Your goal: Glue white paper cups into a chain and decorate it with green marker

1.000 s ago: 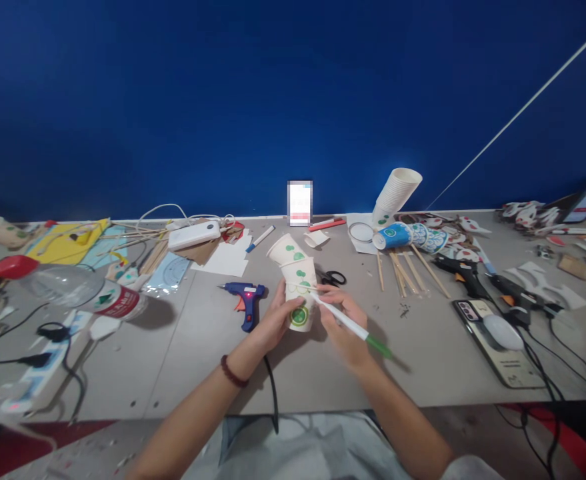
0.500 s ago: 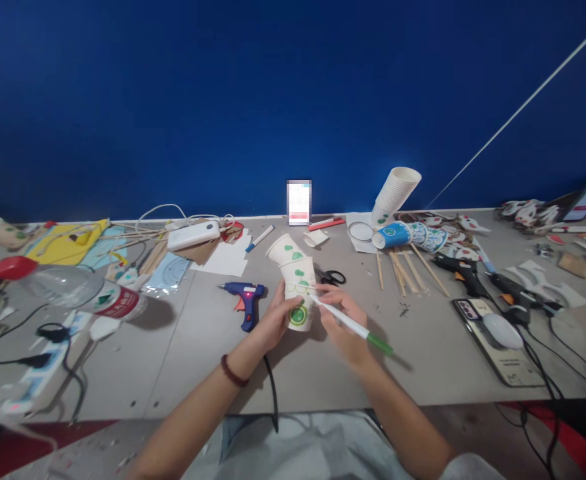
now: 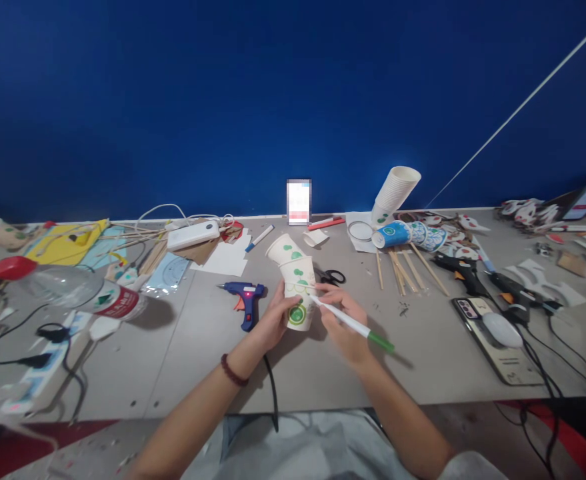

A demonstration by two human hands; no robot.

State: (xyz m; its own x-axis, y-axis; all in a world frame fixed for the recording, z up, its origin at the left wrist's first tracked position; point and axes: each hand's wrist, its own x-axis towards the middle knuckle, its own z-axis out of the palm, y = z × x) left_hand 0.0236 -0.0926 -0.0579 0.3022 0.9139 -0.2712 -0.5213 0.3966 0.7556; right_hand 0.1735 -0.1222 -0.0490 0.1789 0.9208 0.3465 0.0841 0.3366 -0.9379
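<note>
My left hand [image 3: 274, 319] is closed around the lower end of a curved chain of white paper cups [image 3: 299, 272] with green leaf prints and a round green badge. The cups are joined end to end and tilt away toward the upper left. In my right hand [image 3: 343, 327] is a white marker [image 3: 350, 323] with a green end, its tip against the side of the nearest cup. The fingers of my right hand also touch the cup's right edge. To the left lies a blue glue gun [image 3: 245, 300]; black scissors [image 3: 331, 276] lie partly hidden behind my right hand.
A tall stack of paper cups [image 3: 395, 193] leans at the back right, near a blue cup [image 3: 391, 235] and wooden sticks [image 3: 403, 273]. At right are a phone [image 3: 493, 353] and more glue guns [image 3: 517, 293]. A plastic bottle [image 3: 73, 287] and power strip [image 3: 55, 367] stand left.
The marker has shifted very slightly along the cup with my right hand. My left hand and the cups have hardly moved.
</note>
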